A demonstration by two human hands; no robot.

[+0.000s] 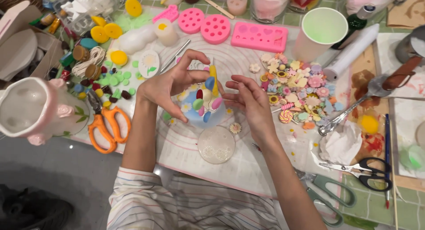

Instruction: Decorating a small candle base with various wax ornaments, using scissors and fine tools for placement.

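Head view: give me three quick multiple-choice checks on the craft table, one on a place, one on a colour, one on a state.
1. Where are the orange scissors?
A. beside the pink-trimmed jug
B. inside the paper cup
C. on the pink mould

2. What colour is the paper cup's inside?
A. red
B. pale green
C. black

3. What is the left hand doing?
A. lying flat
B. gripping scissors
C. pinching a yellow piece on the decorated blue thing

Answers: 1 A, they lie just right of the jug; 2 B, its inside looks pale green; 3 C, fingers meet on the yellow piece.
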